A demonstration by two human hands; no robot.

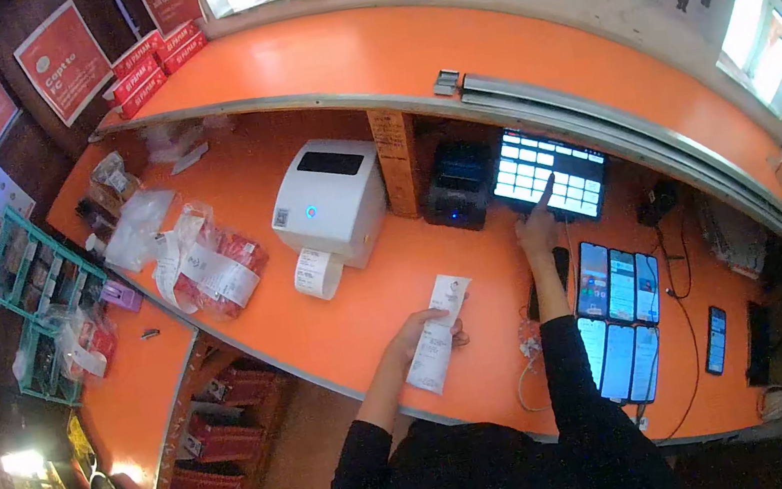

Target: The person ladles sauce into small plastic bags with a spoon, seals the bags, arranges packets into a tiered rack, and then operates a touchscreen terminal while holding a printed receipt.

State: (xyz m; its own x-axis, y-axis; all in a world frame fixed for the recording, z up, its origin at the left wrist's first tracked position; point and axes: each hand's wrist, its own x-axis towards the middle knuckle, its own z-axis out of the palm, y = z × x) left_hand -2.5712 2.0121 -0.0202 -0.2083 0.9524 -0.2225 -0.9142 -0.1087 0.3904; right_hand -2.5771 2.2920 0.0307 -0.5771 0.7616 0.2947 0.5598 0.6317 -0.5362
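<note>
My left hand (416, 330) is closed on a printed paper receipt (433, 351), thumb on its face, above the orange counter (344, 337). With the index finger stretched out, my right hand (536, 226) points at the lit tablet (543, 176), its fingertip at the screen's grid of white tiles. Whether the fingertip touches the glass I cannot tell. That hand holds nothing. Left of the tablet stands a black receipt printer (456, 186). Several lit phones (619, 281) lie in two rows beside my right forearm.
A white label printer (329, 198) with paper hanging out stands left of a wooden post (396, 163). Bagged red packages with receipts (218, 270) lie further left, near teal baskets (40, 267). One phone (716, 340) and loose cables are at right. An orange shelf (302, 55) overhangs the counter.
</note>
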